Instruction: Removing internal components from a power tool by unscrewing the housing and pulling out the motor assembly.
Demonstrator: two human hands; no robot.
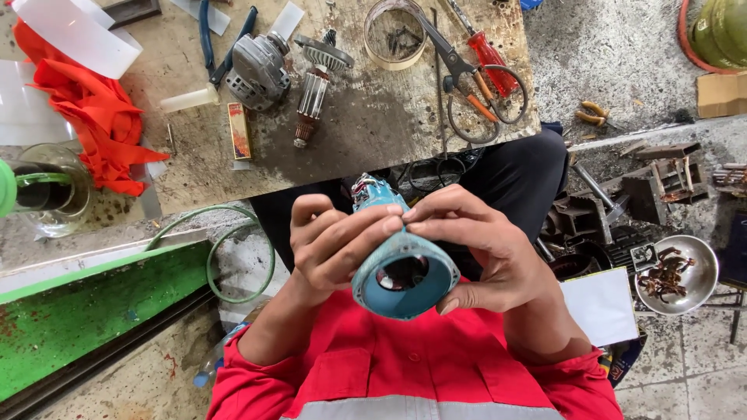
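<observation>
Below a cluttered, stained desk (366, 140), a teal motor housing (405, 268) is gripped over the lap by both hands, left hand (331, 245) and right hand (486, 249) closed around it, and could be dropped if fingers slip.

Teal cylindrical motor housing (403, 268), open end facing up, held above the lap.

Two hands, left hand (331, 245) and right hand (486, 249); one teal motor housing (402, 272); one grey gear case (258, 70); one armature (315, 89); one pair of scissors (467, 78); one red-handled screwdriver (486, 50); one pair of blue-handled pliers (214, 39); one orange cloth (93, 109); one metal bowl (700, 260); one round tin (395, 35); one glass jar (47, 190)
</observation>
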